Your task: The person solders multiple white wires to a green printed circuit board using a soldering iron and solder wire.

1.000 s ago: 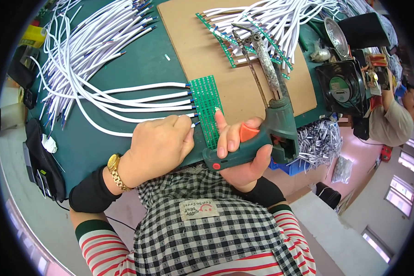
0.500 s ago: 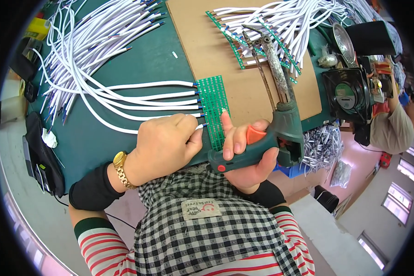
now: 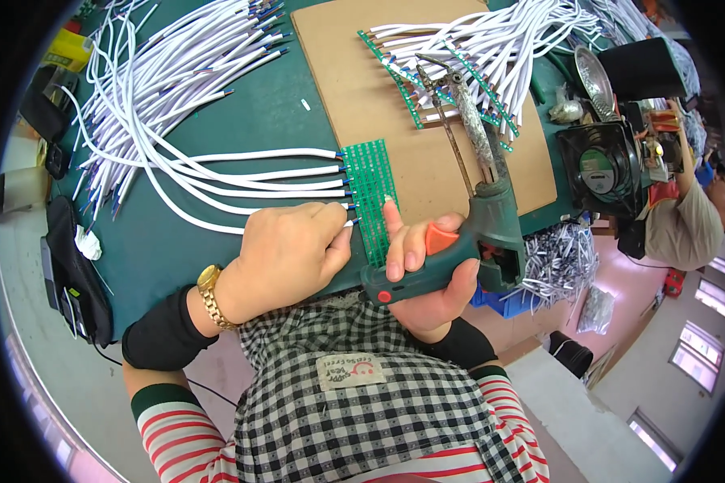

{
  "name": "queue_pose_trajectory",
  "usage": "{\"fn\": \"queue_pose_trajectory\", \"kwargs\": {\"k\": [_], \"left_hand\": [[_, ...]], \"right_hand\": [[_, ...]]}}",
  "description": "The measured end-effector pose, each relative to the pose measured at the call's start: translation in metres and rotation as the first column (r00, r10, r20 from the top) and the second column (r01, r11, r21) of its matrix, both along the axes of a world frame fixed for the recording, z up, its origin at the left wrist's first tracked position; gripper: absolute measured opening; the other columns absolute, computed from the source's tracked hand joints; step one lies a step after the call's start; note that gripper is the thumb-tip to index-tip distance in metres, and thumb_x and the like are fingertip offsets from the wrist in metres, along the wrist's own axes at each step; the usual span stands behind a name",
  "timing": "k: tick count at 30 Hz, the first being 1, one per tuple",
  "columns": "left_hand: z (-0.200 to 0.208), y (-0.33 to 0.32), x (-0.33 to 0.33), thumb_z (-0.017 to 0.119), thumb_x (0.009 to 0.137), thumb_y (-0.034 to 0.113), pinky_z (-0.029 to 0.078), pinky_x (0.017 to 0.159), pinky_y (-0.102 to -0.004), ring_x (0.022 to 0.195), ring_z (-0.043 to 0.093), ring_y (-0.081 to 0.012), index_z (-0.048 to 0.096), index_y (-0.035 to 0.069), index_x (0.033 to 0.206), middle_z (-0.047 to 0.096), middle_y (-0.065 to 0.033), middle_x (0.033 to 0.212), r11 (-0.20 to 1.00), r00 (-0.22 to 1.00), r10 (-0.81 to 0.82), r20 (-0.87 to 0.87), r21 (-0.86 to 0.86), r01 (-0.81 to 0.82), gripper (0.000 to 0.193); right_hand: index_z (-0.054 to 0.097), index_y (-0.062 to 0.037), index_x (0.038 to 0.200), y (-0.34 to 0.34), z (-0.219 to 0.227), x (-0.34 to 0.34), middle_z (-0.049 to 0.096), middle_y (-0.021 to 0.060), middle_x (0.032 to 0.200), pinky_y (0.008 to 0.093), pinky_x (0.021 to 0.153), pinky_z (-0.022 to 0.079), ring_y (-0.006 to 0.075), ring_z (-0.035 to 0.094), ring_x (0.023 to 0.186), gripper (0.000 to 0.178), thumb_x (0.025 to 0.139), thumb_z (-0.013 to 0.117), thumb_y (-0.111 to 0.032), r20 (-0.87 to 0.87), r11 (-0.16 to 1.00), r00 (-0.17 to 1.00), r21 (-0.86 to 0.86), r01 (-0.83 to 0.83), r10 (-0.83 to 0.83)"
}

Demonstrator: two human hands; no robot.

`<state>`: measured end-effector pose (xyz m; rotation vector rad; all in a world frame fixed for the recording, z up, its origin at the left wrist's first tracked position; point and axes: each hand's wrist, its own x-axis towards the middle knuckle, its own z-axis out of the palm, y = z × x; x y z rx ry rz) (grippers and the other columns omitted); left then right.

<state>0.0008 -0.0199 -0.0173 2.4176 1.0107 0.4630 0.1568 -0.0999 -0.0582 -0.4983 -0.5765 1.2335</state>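
My left hand [image 3: 294,249] is closed, pinching a white cable [image 3: 224,229] close to its stripped end at the near part of a green circuit board [image 3: 368,177]. Several other white cables with blue wire ends meet the same left edge of the board. In my right hand [image 3: 449,302] is a green soldering gun [image 3: 495,233] with an orange trigger, its long metal barrel and tip pointing away from me, above the brown sheet. The right index finger reaches to the board's right edge. My left fingers hide the tip of the cable they hold.
A large bundle of white cables [image 3: 169,80] lies at the far left. Boards with cables attached [image 3: 491,80] rest on a brown sheet [image 3: 338,80]. To the right are a black fan [image 3: 600,165], a metal dish [image 3: 594,80], wire offcuts [image 3: 556,253] and another person [image 3: 685,221].
The soldering gun and my right hand have shifted very slightly left in the picture, along with the board's surroundings. Both hands keep the same hold.
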Motion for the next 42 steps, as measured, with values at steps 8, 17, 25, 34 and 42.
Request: {"fn": "queue_pose_trajectory", "kwargs": {"k": [8,17,25,34,42], "left_hand": [[-0.003,-0.002,0.0,0.065,0.076,0.013,0.043,0.043,-0.0376,0.051,0.058,-0.027,0.051,0.007,0.069,0.055,-0.0071,0.059,0.998,0.999,-0.005,0.052,0.056,0.002,0.017],[0.003,0.003,0.002,0.064,0.076,0.015,0.042,0.046,-0.04,0.051,0.055,-0.031,0.052,0.007,0.067,0.054,-0.0107,0.058,0.997,0.999,0.003,-0.037,-0.076,-0.006,0.017],[0.004,0.003,0.001,0.063,0.077,0.015,0.043,0.046,-0.0402,0.05,0.056,-0.0301,0.052,0.006,0.068,0.056,-0.01,0.059,0.998,0.999,0.004,-0.042,-0.065,-0.007,0.017],[0.004,0.002,0.001,0.062,0.078,0.016,0.044,0.044,-0.04,0.048,0.057,-0.0295,0.052,0.006,0.069,0.057,-0.0094,0.059,0.999,0.999,0.009,-0.041,-0.042,-0.011,0.016],[0.003,0.0,0.002,0.062,0.077,0.015,0.044,0.043,-0.0396,0.048,0.057,-0.0297,0.052,0.006,0.069,0.057,-0.0095,0.059,0.999,0.999,0.02,-0.045,-0.026,-0.022,0.016]], "right_hand": [[0.041,-0.014,0.12,0.0,-0.001,-0.001,0.052,0.0019,0.078,0.0537,0.115,0.003,0.0172,0.058,0.068,0.051,0.093,0.041,-0.058,-0.025,1.0,1.0,0.007,0.002,-0.002],[0.041,-0.014,0.121,-0.011,0.003,0.001,0.052,0.0027,0.079,0.0534,0.113,0.016,0.0182,0.058,0.072,0.05,0.094,0.044,-0.056,-0.009,0.999,1.0,0.033,0.014,-0.014],[0.042,-0.0093,0.119,-0.06,0.014,0.026,0.052,0.0069,0.078,0.0431,0.086,0.047,0.0211,0.056,0.072,0.05,0.09,0.059,-0.046,0.346,0.992,0.937,-0.098,0.077,-0.039],[0.065,-0.0116,0.087,-0.101,0.029,0.082,0.058,0.0044,0.072,0.0328,0.053,0.048,0.025,0.059,0.059,0.03,0.058,0.073,-0.007,0.959,0.965,0.111,-0.26,-0.019,0.261],[0.063,-0.0069,0.092,-0.118,0.014,0.086,0.059,0.0059,0.076,0.0321,0.054,0.048,0.0243,0.059,0.06,0.034,0.059,0.074,-0.008,0.947,0.953,0.11,-0.304,0.007,0.302]]}}
